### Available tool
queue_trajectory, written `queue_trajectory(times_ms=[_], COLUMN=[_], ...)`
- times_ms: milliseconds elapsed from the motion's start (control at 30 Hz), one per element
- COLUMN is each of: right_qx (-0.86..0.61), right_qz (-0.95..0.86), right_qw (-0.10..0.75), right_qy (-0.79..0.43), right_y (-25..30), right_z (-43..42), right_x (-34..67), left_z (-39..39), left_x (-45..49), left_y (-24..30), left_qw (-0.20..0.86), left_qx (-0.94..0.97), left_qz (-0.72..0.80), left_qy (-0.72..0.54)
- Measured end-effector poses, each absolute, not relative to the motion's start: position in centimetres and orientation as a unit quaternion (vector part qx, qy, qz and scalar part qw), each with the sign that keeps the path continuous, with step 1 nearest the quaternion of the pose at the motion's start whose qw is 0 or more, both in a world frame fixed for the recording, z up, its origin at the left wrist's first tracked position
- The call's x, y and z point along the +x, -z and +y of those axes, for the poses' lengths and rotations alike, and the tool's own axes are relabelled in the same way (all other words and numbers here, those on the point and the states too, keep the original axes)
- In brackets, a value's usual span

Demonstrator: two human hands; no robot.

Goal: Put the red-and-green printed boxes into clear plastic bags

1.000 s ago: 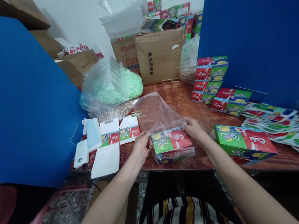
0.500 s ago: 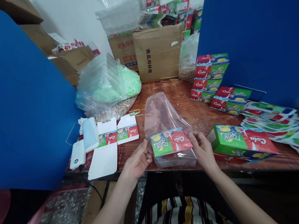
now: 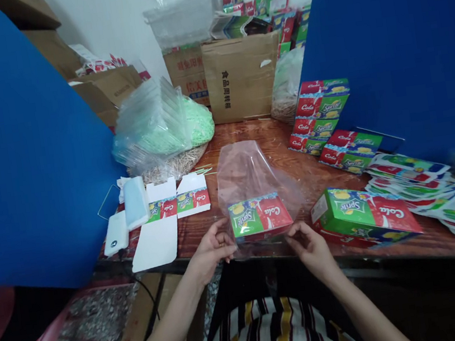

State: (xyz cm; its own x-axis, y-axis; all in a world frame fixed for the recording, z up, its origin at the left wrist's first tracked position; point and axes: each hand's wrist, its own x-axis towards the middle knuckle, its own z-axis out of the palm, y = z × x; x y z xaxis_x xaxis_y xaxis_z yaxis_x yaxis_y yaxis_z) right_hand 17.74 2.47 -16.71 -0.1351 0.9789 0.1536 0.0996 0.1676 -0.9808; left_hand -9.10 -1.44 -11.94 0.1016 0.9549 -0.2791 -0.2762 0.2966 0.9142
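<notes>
A clear plastic bag [image 3: 241, 168] lies on the wooden table before me, with a red and green Cola/Sprite printed carton [image 3: 259, 215] inside its near end. At the bag's near left corner, my left hand [image 3: 213, 250] is closed, its fingertips pinching the film. My right hand [image 3: 312, 249] pinches the film at the near right corner, thumb and index finger together. Both hands are beside the carton, not gripping it. To the right of my right hand sits a larger Cola/Sprite box [image 3: 365, 216].
Flattened card blanks [image 3: 157, 242] and a white power bank [image 3: 115, 233] lie left. Small printed boxes [image 3: 322, 117] are stacked at right, near piled printed sheets [image 3: 447, 199]. Clear plastic trays [image 3: 153, 124] and a cardboard box [image 3: 242, 81] stand behind. Blue partitions [image 3: 397, 50] flank the table.
Both hands have shifted slightly toward me along the bag's sides to its near corners. The bag's near end now lies flatter around the carton, and its right side has spread outward.
</notes>
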Motion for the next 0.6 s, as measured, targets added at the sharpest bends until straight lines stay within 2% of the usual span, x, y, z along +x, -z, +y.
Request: queue_trajectory(times_ms=[267,433,500,600], right_qx=[-0.465,-0.467,-0.439,-0.363], right_qz=[-0.62,-0.613,-0.593,-0.578], right_qw=[0.419,0.48,0.505,0.493], right_qy=[-0.473,-0.419,-0.448,-0.539], right_y=[18.4,16.8,15.6,13.5], right_z=[4.3,4.5,4.6,4.9], right_x=[18.2,18.2,17.9,17.2], left_z=[-0.9,-0.7,-0.6,-0.8], left_x=[-8.8,-9.2,-9.4,-9.4], left_y=[14.2,15.0,15.0,14.2], left_qw=[0.607,0.599,0.586,0.518], left_qx=[0.366,0.366,0.384,0.438], left_qz=[0.507,0.524,0.543,0.578], left_qy=[-0.491,-0.482,-0.463,-0.454])
